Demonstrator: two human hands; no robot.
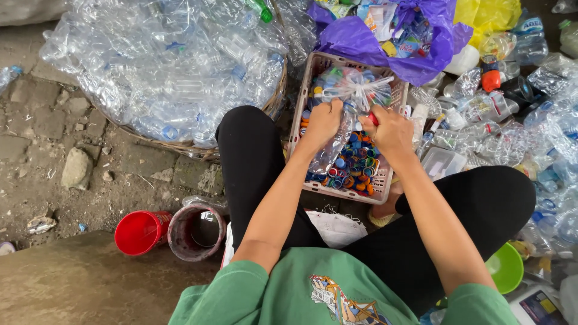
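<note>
Head view: hands (355, 123) grip clear bottle (337, 147) over cap crate (385, 183); wicker basket (274, 102) left.

Red cup (140, 232), purple bag (385, 43), green bowl (506, 268), wicker basket (198, 147).

- soft, even daylight, moderately bright; no hard shadows.
- white glare glints on the heap of clear plastic bottles (174, 66).
- centre sharp; mild wide-angle stretching at the edges.
- lower left ground (78, 283) slightly dim.
</note>
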